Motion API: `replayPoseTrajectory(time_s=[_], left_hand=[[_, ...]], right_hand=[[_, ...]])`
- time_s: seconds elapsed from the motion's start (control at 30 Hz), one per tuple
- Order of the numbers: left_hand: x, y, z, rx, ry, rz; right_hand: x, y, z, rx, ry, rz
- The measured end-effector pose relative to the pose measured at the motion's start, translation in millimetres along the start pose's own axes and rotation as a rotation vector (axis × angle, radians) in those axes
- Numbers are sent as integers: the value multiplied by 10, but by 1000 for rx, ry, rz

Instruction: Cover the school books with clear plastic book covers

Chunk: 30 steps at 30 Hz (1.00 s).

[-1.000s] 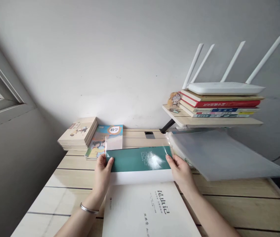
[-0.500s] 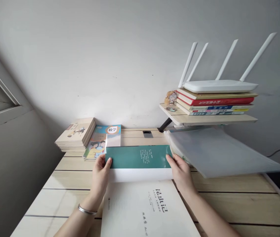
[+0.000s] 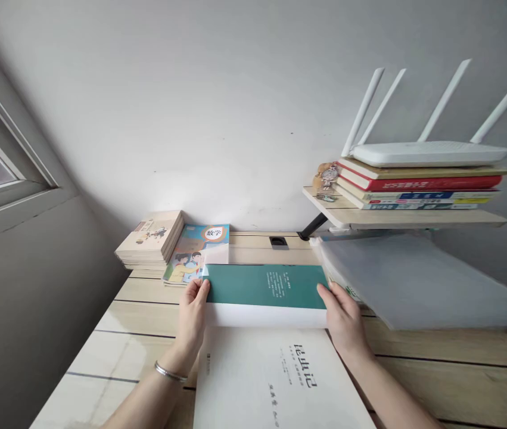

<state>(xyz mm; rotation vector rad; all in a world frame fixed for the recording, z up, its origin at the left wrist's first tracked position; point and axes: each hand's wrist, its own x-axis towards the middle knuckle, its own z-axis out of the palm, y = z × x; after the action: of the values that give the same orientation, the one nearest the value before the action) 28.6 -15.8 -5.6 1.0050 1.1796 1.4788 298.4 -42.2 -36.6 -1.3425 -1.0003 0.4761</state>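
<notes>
A book lies on the wooden desk in front of me, its white title page (image 3: 275,381) with printed characters and handwriting facing up. Beyond that page is the green book cover (image 3: 248,286), with small white print and a white strip along its near side. Clear, shiny film shows around its far edge. My left hand (image 3: 194,307) pinches the cover's left end, thumb on top. At the right end, my right hand (image 3: 342,313) grips it the same way, thumb on the green part. The fingers beneath are mostly hidden.
Small books (image 3: 152,238) are stacked at the back left, beside a blue textbook (image 3: 197,250). On the right, translucent plastic sheets (image 3: 418,280) lie under a raised shelf (image 3: 405,219) bearing a book pile (image 3: 432,182) and a white router (image 3: 432,153). A cable hole (image 3: 279,242) is near the wall.
My view has turned a little to the left, so everything sits farther right in the picture. Both hands keep their hold on the cover, which looks nearly unchanged.
</notes>
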Motion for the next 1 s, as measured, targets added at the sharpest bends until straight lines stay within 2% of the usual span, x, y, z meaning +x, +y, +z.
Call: replayPoseTrajectory(time_s=[0.2, 0.33, 0.47, 0.8, 1.0], left_hand=[[23, -30, -1, -29, 15, -73], [0, -22, -5, -22, 15, -43], [-40, 15, -1, -23, -13, 30], [-16, -37, 5, 79, -34, 57], [3, -84, -3, 144, -3, 55]], right_hand=[[10, 14, -21, 68, 20, -9], [-11, -35, -10, 8, -41, -33], [-23, -65, 11, -70, -20, -48], [-10, -51, -1, 57, -76, 39], [-20, -47, 28, -75, -27, -21]])
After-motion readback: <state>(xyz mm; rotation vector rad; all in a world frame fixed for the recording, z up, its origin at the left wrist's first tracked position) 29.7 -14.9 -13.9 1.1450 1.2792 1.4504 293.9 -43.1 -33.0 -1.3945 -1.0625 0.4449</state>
